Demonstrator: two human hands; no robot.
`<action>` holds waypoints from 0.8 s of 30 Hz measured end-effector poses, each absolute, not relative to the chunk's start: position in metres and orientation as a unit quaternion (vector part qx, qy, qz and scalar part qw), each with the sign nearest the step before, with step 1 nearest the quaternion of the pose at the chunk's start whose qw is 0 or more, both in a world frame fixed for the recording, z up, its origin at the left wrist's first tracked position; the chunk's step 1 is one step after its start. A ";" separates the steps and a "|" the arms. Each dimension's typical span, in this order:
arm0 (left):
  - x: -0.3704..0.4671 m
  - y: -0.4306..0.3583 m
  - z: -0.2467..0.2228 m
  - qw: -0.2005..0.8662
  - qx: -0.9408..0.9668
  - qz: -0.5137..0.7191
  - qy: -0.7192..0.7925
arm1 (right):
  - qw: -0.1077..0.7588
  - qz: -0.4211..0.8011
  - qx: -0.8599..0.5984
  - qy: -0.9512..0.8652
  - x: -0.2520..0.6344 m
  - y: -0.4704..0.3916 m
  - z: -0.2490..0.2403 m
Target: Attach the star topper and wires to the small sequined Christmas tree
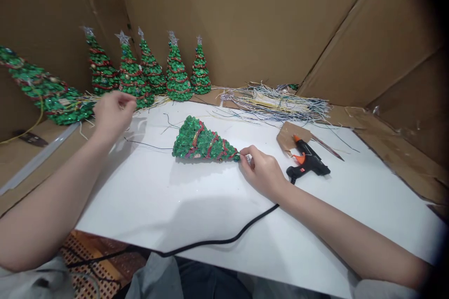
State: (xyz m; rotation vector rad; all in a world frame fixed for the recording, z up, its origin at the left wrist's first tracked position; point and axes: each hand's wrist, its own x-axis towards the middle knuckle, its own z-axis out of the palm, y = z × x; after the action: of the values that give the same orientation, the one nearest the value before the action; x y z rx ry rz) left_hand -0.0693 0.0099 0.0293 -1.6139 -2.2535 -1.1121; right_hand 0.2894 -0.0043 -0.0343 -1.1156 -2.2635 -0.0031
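A small green tree with red garlands (205, 142) lies on its side over the white board (210, 215), its wide base to the left with thin dark wires trailing from it. My right hand (263, 170) pinches the tree's narrow tip. My left hand (115, 111) is raised at the left, in front of the standing trees, with its fingers pinched together; what they hold, if anything, is too small to make out.
Several decorated trees (178, 72) stand along the back left. A bundle of thin wires (280, 105) lies at the back. A black and orange glue gun (310, 161) rests at the right; its black cable (224, 241) crosses the front. Cardboard walls (217, 14) surround the board.
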 end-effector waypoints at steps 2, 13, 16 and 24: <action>-0.054 0.002 0.033 0.205 -0.523 -0.431 -0.707 | 0.309 -0.002 -0.419 -0.854 0.289 -0.005 -0.034; 0.066 -0.057 -0.007 0.422 -0.828 -0.231 -0.289 | 0.294 0.002 -0.405 -0.866 0.289 -0.005 -0.034; 0.083 -0.058 -0.013 0.432 -0.828 -0.140 -0.329 | 0.299 0.007 -0.390 -0.871 0.288 -0.005 -0.035; 0.089 -0.032 -0.022 0.419 -0.816 -0.150 -0.369 | 0.279 0.006 -0.390 -0.877 0.286 -0.004 -0.034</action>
State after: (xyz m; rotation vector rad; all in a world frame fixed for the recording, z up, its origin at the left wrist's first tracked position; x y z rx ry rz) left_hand 0.0887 -0.0322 -0.0219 -2.0459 -0.9260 -0.3767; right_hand 0.2865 -0.0043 -0.0337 -1.0466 -2.3540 0.0160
